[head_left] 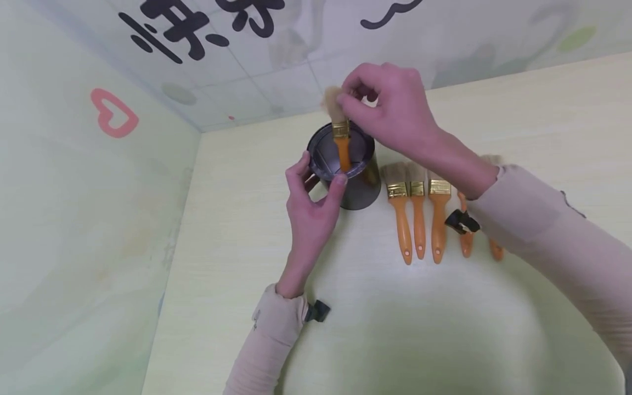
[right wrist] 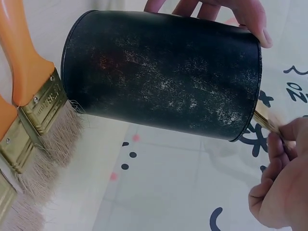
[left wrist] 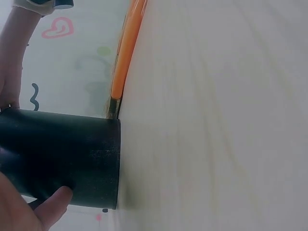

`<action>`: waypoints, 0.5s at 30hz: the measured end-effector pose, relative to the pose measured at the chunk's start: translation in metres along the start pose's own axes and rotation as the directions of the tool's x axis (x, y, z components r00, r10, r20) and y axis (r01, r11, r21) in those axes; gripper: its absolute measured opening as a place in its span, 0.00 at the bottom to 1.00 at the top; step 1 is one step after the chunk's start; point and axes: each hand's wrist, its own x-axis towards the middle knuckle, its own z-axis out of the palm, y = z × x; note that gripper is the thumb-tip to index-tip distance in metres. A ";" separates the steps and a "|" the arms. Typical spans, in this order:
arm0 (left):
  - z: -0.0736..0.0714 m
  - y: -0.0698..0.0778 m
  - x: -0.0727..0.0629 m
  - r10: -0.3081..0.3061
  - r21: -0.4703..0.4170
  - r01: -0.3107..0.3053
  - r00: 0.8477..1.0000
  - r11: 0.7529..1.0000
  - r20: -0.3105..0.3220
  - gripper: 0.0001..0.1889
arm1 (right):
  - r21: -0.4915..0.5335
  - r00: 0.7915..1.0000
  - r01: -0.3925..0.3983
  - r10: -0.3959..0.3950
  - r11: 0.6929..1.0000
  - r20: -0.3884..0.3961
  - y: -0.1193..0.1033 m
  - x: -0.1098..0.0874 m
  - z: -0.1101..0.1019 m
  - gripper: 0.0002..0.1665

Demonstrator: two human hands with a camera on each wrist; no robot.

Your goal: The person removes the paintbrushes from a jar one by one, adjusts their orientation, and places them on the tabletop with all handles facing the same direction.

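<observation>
A dark cylindrical holder (head_left: 364, 193) stands on the table near the wall. My left hand (head_left: 312, 211) grips its near-left side at the rim, thumb and fingers apart around it. Over the holder's mouth is a paintbrush (head_left: 340, 130), bristles up, its orange handle reaching down inside. My right hand (head_left: 395, 109) pinches this brush near its bristles. In the right wrist view, the scuffed holder (right wrist: 163, 77) lies between the left hand's fingers (right wrist: 248, 17) and the right hand (right wrist: 284, 178). The handle's lower end is hidden there.
Several more paintbrushes (head_left: 402, 227) with orange handles lie in a row to the right of the holder, bristles toward the wall; my right forearm partly covers some. A printed wall covering (head_left: 276, 82) rises behind the pale table (head_left: 237, 219), and another wall stands at left.
</observation>
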 end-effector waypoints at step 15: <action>0.001 -0.001 0.001 -0.024 -0.011 0.024 1.000 1.000 0.004 0.35 | -0.025 0.985 0.031 -0.035 0.999 -0.168 -0.015 0.019 -0.023 0.10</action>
